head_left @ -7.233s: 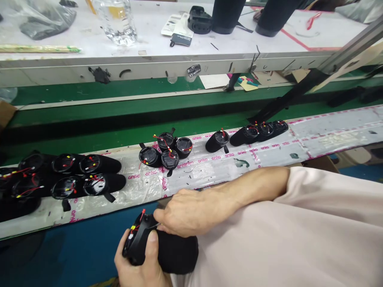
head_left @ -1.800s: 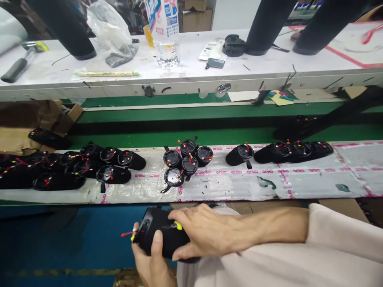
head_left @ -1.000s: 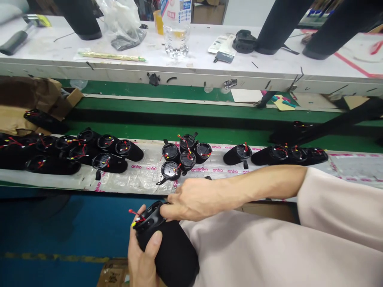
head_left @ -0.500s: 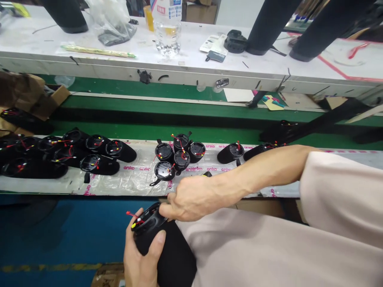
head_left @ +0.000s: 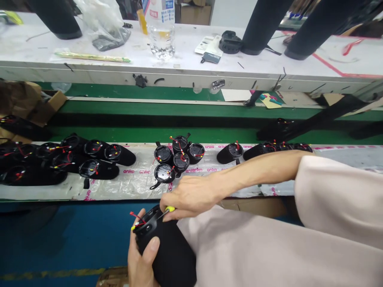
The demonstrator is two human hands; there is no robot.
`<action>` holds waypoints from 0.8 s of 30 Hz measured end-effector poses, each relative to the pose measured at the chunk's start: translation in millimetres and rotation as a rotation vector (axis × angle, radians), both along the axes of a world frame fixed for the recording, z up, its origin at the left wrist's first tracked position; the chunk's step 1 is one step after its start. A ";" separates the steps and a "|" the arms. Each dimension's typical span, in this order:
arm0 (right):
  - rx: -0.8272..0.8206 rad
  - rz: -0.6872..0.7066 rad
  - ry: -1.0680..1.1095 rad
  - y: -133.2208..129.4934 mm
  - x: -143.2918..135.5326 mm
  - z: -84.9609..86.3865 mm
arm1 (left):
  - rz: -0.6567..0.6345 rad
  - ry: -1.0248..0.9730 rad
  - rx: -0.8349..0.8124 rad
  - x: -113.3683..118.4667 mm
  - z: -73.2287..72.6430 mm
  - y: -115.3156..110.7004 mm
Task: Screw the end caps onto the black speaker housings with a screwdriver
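My left hand (head_left: 142, 257) grips a black, fabric-covered cylindrical speaker housing (head_left: 176, 255) near its open upper end, thumb on the side. Red wires (head_left: 137, 217) with small white and yellow connectors stick out of that end. The housing is tilted and rests against the pale clothing. My right hand (head_left: 190, 197) is closed around a yellow-handled screwdriver (head_left: 170, 209), most of its handle hidden by the fingers. Its thin metal shaft points at the housing's black rim; whether the tip touches cannot be made out.
Several similar housings (head_left: 181, 160) stand upright on a plastic-covered ledge (head_left: 131, 183), with more lying at the left (head_left: 98, 169) and right (head_left: 229, 153). Behind runs a green surface (head_left: 149, 133). A raised white shelf (head_left: 185, 56) holds a water bottle (head_left: 161, 40), a plastic bag and tall black cylinders.
My right hand has turned and shifted slightly left, so the screwdriver's yellow part and shaft now show at the rim. My left hand still holds the housing, slightly lower and to the right.
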State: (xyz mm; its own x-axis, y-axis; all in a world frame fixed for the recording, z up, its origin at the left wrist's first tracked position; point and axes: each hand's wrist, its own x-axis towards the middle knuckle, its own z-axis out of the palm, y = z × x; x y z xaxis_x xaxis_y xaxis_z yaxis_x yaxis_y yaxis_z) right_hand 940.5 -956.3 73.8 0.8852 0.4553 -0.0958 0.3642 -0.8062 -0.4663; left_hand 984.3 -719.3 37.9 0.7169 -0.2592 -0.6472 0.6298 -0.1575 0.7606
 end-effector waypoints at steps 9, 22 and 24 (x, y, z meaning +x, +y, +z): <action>-0.247 0.081 -0.137 4.4 -0.7 5.8 | -0.048 -0.059 0.032 1.6 -3.1 -0.2; -0.247 0.100 -0.115 8.9 -3.6 8.5 | -0.171 -0.281 0.124 3.4 -12.5 6.7; -0.228 0.104 -0.113 8.6 -3.0 6.3 | -0.176 -0.281 0.116 3.4 -12.1 6.5</action>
